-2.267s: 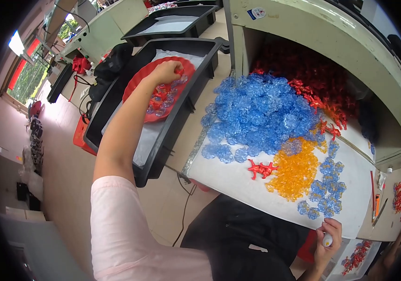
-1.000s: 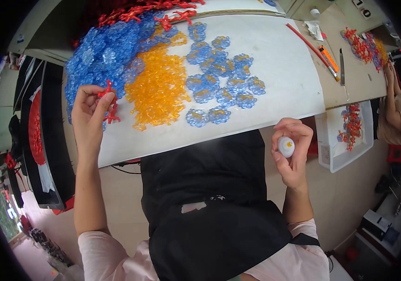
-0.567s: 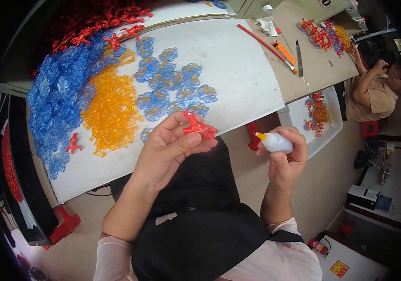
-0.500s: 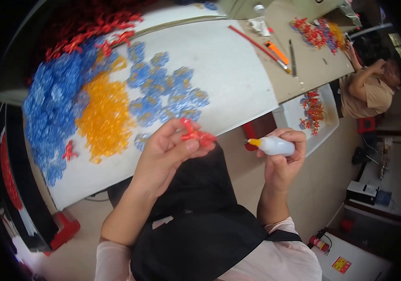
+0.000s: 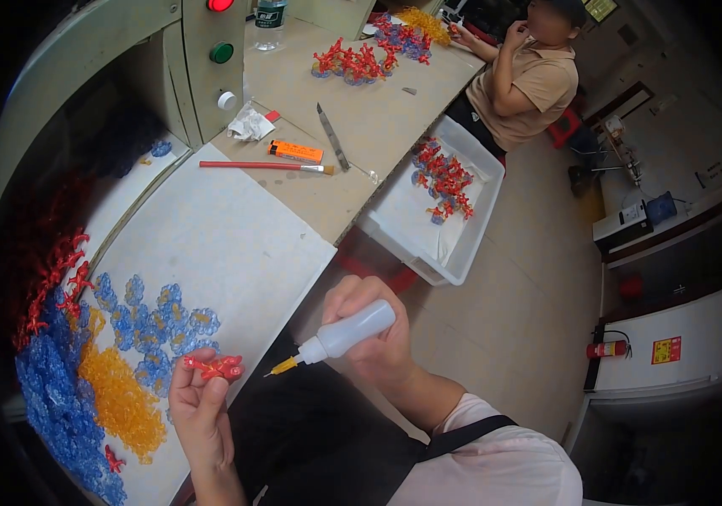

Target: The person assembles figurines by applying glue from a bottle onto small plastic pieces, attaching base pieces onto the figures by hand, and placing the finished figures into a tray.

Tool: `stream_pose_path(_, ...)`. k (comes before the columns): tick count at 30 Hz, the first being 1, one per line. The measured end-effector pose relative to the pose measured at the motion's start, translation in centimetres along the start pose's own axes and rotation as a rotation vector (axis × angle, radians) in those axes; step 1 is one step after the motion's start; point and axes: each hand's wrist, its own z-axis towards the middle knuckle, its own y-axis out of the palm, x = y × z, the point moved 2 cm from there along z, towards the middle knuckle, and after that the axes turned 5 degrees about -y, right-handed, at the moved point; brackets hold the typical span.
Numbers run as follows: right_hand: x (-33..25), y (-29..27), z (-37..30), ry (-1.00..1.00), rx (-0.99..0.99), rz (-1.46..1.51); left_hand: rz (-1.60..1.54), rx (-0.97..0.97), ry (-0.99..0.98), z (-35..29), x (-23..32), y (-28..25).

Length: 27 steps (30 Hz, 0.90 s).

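Between the thumb and fingers of my left hand point(image 5: 207, 413) is a small glossy red plastic figure point(image 5: 216, 368), held over the near edge of the white-covered table. My right hand point(image 5: 375, 337) is closed round a translucent white squeeze bottle point(image 5: 351, 331) with a yellow needle tip. The tip points left toward the figure, apart from it. Blue translucent pieces with yellow centres point(image 5: 150, 323) lie spread just beyond my left hand. Left of them are a heap of orange-yellow pieces point(image 5: 125, 413) and a larger blue heap point(image 5: 53, 413).
Red figures point(image 5: 61, 274) pile up at the far left. A red-handled brush point(image 5: 268, 166), an orange box point(image 5: 295, 151) and a knife blade point(image 5: 332, 137) lie on the table. A white bin point(image 5: 448, 268) holds red-and-blue assemblies. A person in a tan shirt point(image 5: 538, 84) sits beyond.
My view has swung to the right, bringing more of the bin and the machine's buttons into sight. The bottle has tilted, its needle tip now lower and nearer the red figure.
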Motion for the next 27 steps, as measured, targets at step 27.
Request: stream_pose_path(27,0.3,-0.2,-0.2,-0.186,-0.23,-0.257,0.028,0.027,-0.041,-0.2,-1.6,-1.2)
